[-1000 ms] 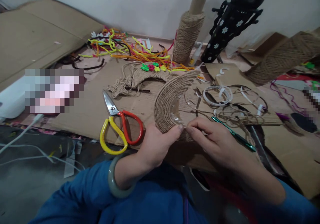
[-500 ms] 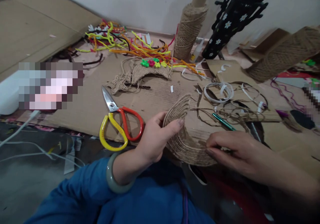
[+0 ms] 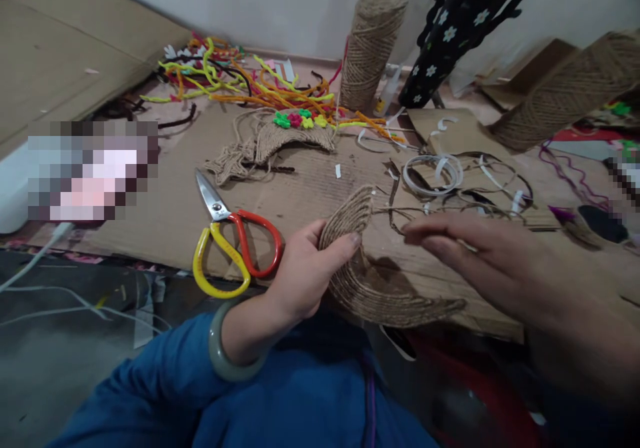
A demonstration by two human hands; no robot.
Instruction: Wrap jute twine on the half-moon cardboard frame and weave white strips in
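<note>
Jute-wound crescent piece [image 3: 367,281] sits at the near edge of the cardboard sheet [image 3: 165,215], pinched at its upper tip by your left hand [image 3: 305,278]. Your right hand [image 3: 480,251] hovers beyond it, fingers loosely extended, holding nothing. Keep the coils pressed flat. Scissors [image 3: 235,245] lie left; twine spool [image 3: 367,51] stands far back.

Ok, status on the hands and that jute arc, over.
Left hand grips jute arc at one end. Right hand open, hovering above it, apart. Scissors lie left on the cardboard, clear.
</note>
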